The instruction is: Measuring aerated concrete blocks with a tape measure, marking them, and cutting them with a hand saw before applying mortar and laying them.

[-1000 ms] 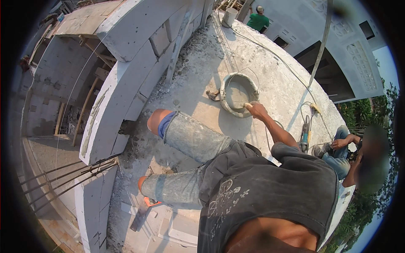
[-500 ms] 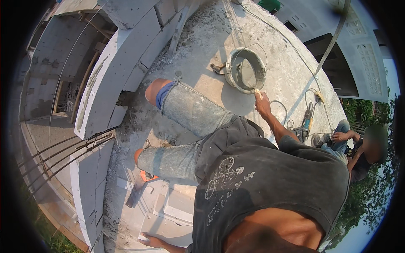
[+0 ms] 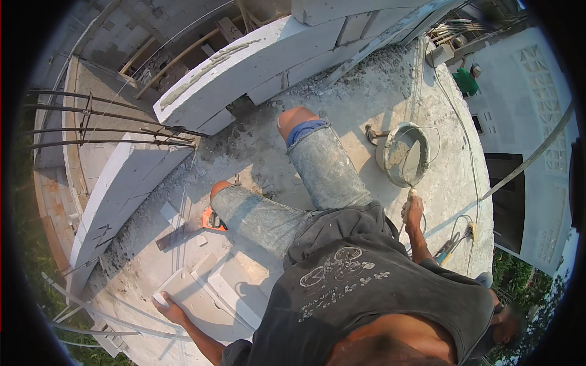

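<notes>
My right hand [image 3: 412, 213] is closed around the handle of a trowel [image 3: 413, 160]. The trowel's mortar-coated blade reaches into a round bucket [image 3: 382, 160], which holds some wet grey mortar. At the lower left my left hand [image 3: 173, 312] grips the outer edge of a flat white block [image 3: 189, 299] lying on the floor. Its fingertips are partly hidden at that edge. Right beside it lie more white block pieces [image 3: 235, 287], one on top of another.
A white block wall [image 3: 256, 67] curves along the far left, with rebar [image 3: 110, 129] sticking out from its gap. A hammer [image 3: 372, 133] lies by the bucket, a handsaw [image 3: 213, 219] near my knee. A power tool [image 3: 447, 249] with its cord and another person [image 3: 503, 323] are at right.
My view has swung round, so the scene appears shifted and turned. The trowel blade has tilted more upright in the bucket. My left hand stays at the block's edge.
</notes>
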Motion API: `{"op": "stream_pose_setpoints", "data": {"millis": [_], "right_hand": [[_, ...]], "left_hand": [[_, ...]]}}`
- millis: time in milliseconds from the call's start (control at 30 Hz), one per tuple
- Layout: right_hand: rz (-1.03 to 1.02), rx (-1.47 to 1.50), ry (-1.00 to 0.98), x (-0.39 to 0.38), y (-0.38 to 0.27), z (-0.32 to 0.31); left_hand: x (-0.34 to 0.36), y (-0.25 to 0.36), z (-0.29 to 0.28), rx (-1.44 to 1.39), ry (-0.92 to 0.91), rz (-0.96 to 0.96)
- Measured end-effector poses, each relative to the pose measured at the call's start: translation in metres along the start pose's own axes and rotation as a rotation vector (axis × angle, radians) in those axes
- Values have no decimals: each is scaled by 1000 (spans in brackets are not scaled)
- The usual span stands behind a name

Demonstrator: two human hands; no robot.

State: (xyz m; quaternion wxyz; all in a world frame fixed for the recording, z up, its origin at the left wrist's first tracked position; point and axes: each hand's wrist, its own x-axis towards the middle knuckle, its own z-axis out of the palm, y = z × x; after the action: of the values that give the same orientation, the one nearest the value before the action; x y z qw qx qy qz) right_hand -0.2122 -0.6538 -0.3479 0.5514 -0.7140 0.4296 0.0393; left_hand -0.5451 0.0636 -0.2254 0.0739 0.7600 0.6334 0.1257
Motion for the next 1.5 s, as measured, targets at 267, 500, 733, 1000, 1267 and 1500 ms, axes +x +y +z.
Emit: {"op": "stream_pose_setpoints", "data": {"millis": [267, 500, 733, 1000, 1267, 1500], "right_hand": [[-560, -207, -374, -2, -188, 80], [-1580, -692, -321, 15, -372, 215], [-2063, -1002, -70, 16, -418, 303], [-1941, -929, -68, 30, -397, 306], [-2002, -868, -113, -6, -387, 345], [-2030, -804, -230, -56, -379, 382]], "left_hand": [[5, -10, 2, 20, 12, 8], [6, -9, 8, 48, 33, 37], [5, -12, 8, -1, 17, -8], [6, -9, 10, 27, 49, 18], [7, -12, 12, 38, 79, 34], [9, -9, 14, 53, 93, 59]]}}
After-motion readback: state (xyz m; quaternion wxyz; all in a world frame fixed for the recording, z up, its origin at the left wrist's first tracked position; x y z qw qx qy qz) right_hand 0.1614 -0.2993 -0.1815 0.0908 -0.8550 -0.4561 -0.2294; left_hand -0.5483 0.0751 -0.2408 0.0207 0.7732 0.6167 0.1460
